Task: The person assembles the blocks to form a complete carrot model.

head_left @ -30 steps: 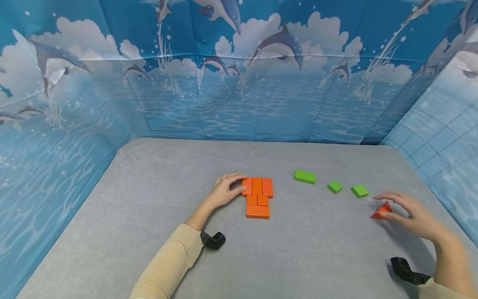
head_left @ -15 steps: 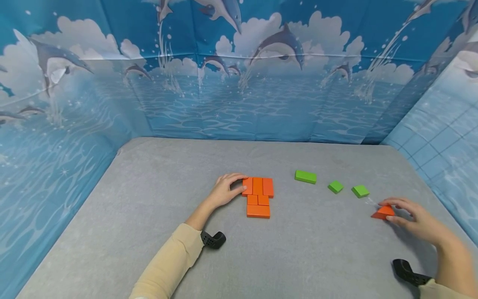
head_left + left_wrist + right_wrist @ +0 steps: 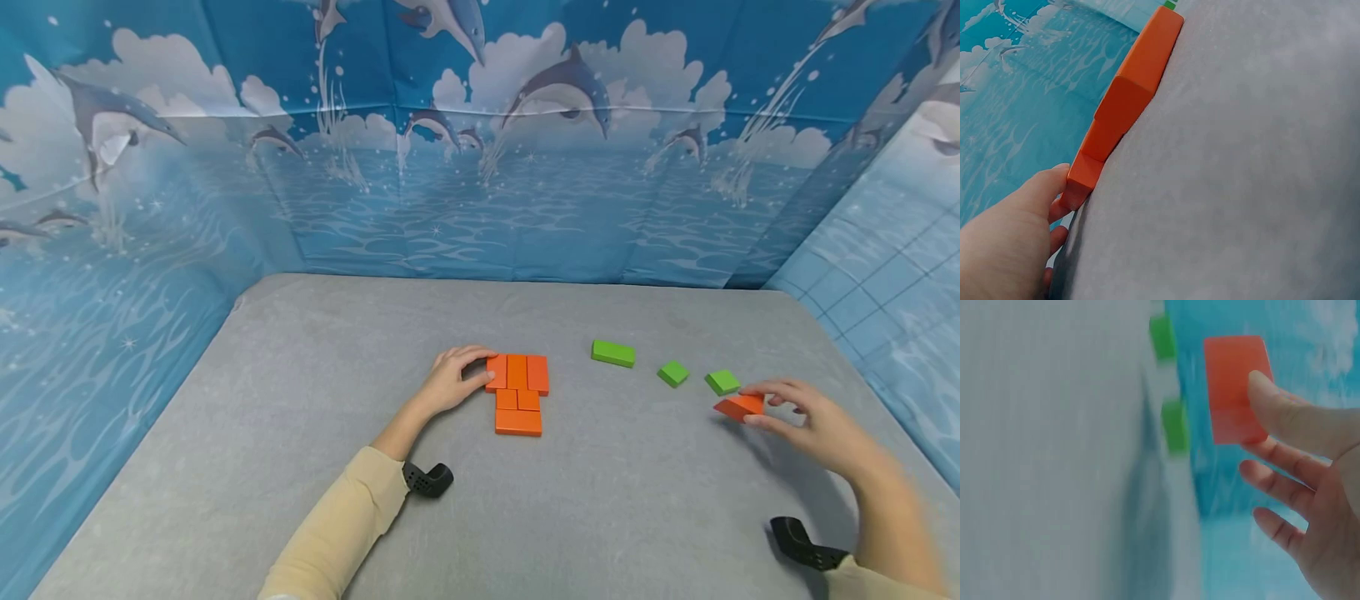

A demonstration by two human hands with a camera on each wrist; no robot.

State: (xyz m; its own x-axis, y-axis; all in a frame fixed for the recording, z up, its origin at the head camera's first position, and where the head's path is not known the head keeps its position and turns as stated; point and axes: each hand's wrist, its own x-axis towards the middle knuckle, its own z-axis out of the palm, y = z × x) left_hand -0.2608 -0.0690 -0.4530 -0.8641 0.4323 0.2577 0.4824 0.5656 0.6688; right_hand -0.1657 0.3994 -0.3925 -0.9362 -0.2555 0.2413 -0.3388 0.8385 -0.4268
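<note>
Orange wooden blocks lie joined in a flat T-like shape on the grey table: three upright rectangles across the top, small squares (image 3: 506,399) below them, and a wide rectangle (image 3: 518,422) at the bottom. My left hand (image 3: 450,382) holds the top-left orange block (image 3: 497,372), thumb and fingers at its left side; the left wrist view has the thumb against the end of the orange row (image 3: 1129,94). Over on the right, my right hand (image 3: 817,423) pinches an orange triangular block (image 3: 740,407) between thumb and fingers. That block is raised, its shadow falling on the table.
Green blocks lie at the back right: a long one (image 3: 612,353) and two small ones, one (image 3: 673,373) nearer the middle and the other (image 3: 722,382) just beyond the held triangle. Behind the grey table (image 3: 300,333) hangs a dolphin-print curtain (image 3: 450,217).
My right hand has turned the triangular block in its fingers, lifted it and carried it left toward the green blocks. My left hand stays in place at the orange shape.
</note>
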